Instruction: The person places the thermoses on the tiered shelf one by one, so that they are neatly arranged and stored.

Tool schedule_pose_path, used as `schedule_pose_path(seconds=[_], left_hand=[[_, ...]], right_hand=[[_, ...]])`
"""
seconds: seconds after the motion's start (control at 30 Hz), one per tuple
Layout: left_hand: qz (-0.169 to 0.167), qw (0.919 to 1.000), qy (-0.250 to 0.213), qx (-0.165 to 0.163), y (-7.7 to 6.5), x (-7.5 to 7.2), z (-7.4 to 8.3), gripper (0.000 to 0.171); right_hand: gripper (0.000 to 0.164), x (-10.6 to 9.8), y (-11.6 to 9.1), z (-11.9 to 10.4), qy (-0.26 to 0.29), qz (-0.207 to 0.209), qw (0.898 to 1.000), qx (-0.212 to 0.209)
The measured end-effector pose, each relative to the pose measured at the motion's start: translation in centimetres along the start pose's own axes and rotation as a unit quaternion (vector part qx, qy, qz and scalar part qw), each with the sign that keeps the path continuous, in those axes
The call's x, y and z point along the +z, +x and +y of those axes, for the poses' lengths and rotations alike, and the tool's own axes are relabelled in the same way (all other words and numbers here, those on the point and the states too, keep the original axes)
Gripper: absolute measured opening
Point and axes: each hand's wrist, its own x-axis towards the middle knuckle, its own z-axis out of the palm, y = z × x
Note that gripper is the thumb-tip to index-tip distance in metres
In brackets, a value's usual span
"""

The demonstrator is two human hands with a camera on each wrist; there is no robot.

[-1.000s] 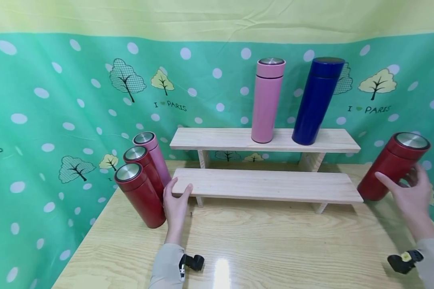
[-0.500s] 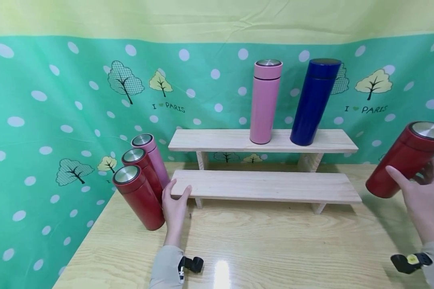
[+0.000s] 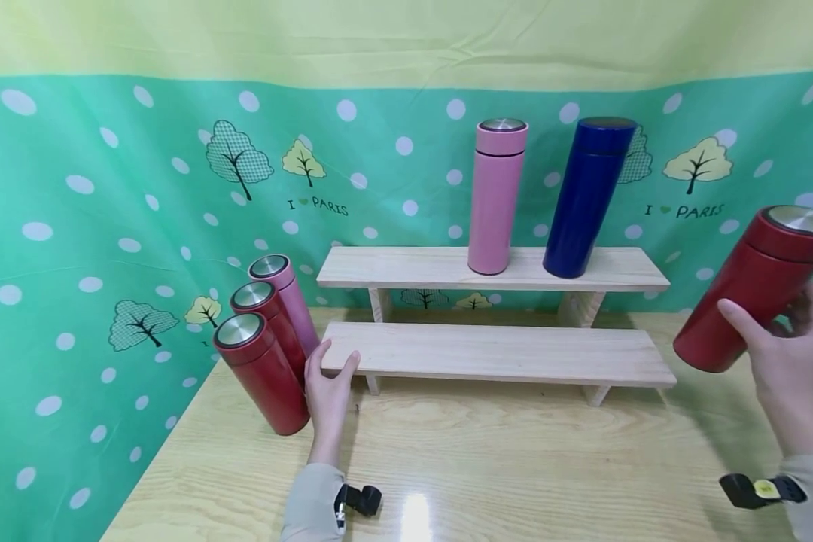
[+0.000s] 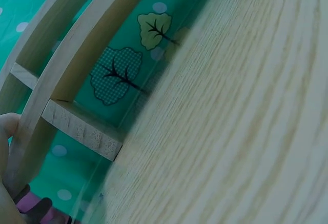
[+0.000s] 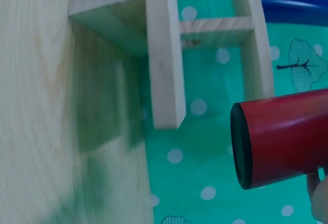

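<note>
My right hand (image 3: pixel 789 346) grips a red thermos bottle (image 3: pixel 752 290) with a steel-topped lid, held up tilted off the right end of the lower shelf. In the right wrist view the bottle's dark base (image 5: pixel 241 147) shows beside the shelf ends, clear of the wood. My left hand (image 3: pixel 330 395) holds the left end of the lower wooden shelf (image 3: pixel 494 350), thumb at the front edge. Close beside that hand stand two red thermos bottles (image 3: pixel 260 373) and a pink one (image 3: pixel 291 297) behind them.
On the upper shelf (image 3: pixel 393 265) stand a pink thermos bottle (image 3: pixel 497 199) and a dark blue one (image 3: pixel 588 199). Both tiers rest on short wooden legs on the wood-grain table (image 3: pixel 501 459). A green dotted cloth (image 3: pixel 393 173) hangs behind and at the left.
My right hand has lifted the red thermos bottle up from beside the shelf, first moving right, then slightly back left while rising. My left hand stays at the shelf end.
</note>
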Motion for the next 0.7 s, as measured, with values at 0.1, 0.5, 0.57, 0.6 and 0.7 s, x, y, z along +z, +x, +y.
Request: schedule_pose_path(seconds=[0.1,0.5,0.57,0.6,0.7], left_hand=[[0.001,1.0000,0.003,0.002,0.0,0.1,-0.2,0.061],[-0.003,1.0000,-0.003,0.004,0.1,-0.1,-0.3,0.063],[-0.004,1.0000,-0.002,0.004,0.1,-0.2,-0.2,0.063],[-0.005,1.0000,-0.001,0.003,0.1,-0.2,-0.2,0.063],[-0.009,0.9999,0.002,0.004,0.1,-0.1,-0.2,0.063]], right_hand=[[0.069,0.4,-0.3,-0.8,0.012,-0.006,1.000,0.008],[0.073,3.0,-1.7,-3.1,0.116,-0.041,0.992,0.013],[0.073,3.5,-2.0,-3.3,0.167,-0.049,0.984,0.023],[0.073,3.7,-2.1,-3.4,0.184,-0.054,0.981,0.028],[0.073,4.4,-2.7,-3.7,0.186,-0.063,0.980,0.028]])
